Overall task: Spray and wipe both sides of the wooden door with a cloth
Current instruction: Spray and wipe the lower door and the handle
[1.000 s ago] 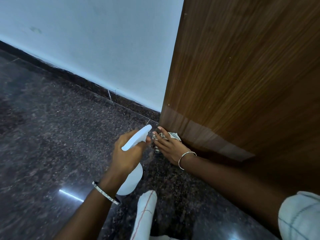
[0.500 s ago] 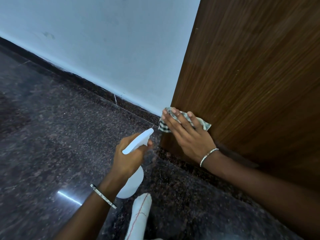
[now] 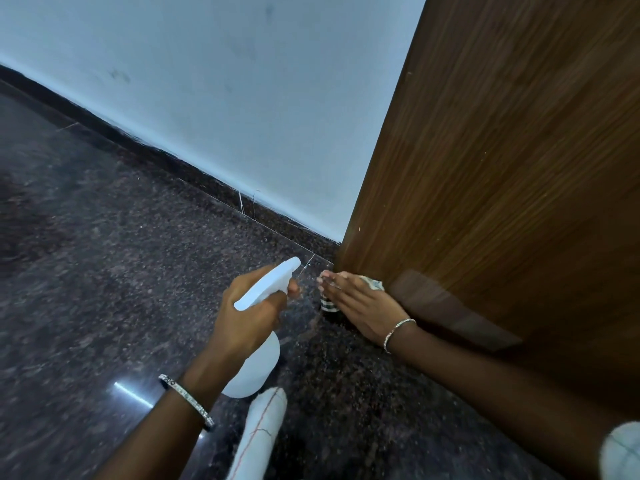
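Nearest, just short of the wooden door's (image 3: 502, 168) bottom corner, the left hand (image 3: 249, 320) grips a white spray bottle (image 3: 258, 370), nozzle toward the door. Beyond it, the right hand (image 3: 360, 306) presses the checked cloth (image 3: 375, 284) with flat fingers against the door's lowest edge, at the floor (image 3: 104, 271).

A silver bangle (image 3: 187, 398) with a studded band and dark edge circled the wrist behind the left hand (image 3: 247, 317). A thinner silver bracelet (image 3: 398, 332) sat behind the right hand (image 3: 360, 306). Both forearms were bare. At five o'clock showed a pale sleeve (image 3: 623, 452) with thin crossed lines; at six o'clock, white clothing (image 3: 261, 431) bearing a red stitched line.
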### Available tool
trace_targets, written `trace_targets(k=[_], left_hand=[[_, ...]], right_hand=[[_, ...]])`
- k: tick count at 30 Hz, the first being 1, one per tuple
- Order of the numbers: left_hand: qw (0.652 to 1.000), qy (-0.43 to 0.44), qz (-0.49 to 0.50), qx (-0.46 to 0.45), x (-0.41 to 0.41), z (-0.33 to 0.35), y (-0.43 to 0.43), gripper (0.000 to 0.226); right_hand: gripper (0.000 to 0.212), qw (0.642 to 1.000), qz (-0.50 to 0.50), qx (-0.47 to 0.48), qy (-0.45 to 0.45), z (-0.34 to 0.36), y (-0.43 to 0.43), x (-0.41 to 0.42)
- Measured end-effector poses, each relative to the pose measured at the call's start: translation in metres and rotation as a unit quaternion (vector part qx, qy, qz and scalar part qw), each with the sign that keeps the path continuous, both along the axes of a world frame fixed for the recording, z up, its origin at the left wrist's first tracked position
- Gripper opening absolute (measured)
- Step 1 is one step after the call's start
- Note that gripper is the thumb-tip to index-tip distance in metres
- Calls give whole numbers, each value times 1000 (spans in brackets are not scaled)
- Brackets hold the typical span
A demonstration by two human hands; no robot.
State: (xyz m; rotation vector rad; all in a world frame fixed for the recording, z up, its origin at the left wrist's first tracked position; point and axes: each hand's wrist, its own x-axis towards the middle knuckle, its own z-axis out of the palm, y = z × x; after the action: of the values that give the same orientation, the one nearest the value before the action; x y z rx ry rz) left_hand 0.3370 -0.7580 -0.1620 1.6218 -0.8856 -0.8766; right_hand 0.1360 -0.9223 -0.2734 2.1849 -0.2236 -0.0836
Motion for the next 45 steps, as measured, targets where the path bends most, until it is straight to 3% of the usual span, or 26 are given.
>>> trace_targets(k=[5, 8, 11, 13, 19, 23, 27, 30, 33, 36, 38, 43, 45], left_hand=[[1000, -11, -12, 1, -1, 2, -4, 33], [1000, -3, -24, 6, -4, 3, -5, 34], [1000, 3, -21, 12, -7, 2, -8, 34], [1000, 0, -26, 8, -9, 3, -11, 34], [1000, -1, -29, 10, -16, 2, -12, 35], [999, 8, -34, 25, -19, -1, -14, 34], [999, 15, -45, 11, -22, -2, -15, 27], [999, 22, -47, 15, -25, -6, -20, 34], [998, 33, -58, 20, -33, -5, -26, 38], [997, 33, -67, 18, -40, -4, -29, 40], [997, 31, -75, 17, -42, -5, -32, 42], [994, 26, -102, 16, -47, -8, -33, 39], [994, 33, -99, 19, -49, -8, -33, 40]], right_hand=[[66, 982, -54, -13, -179, 75, 13, -22], [65, 972, -91, -66, -206, 98, 21, -29], [66, 975, -76, -53, -200, 88, 19, -28], [66, 984, -55, -28, -165, 64, 12, -27], [72, 995, -18, -8, 97, -11, 2, -20], [72, 993, -24, -8, 118, -11, 5, -20], [65, 1000, -14, 9, -13, 15, 7, -39], [66, 990, -48, -10, -129, 68, 16, -55], [71, 978, -79, -67, -180, 105, 18, -65], [70, 975, -73, -93, -189, 99, 16, -73], [69, 982, -71, -77, -157, 75, 13, -80], [81, 996, -40, -27, 79, 4, 14, -109], [84, 993, -50, -6, 108, -2, 16, -110]])
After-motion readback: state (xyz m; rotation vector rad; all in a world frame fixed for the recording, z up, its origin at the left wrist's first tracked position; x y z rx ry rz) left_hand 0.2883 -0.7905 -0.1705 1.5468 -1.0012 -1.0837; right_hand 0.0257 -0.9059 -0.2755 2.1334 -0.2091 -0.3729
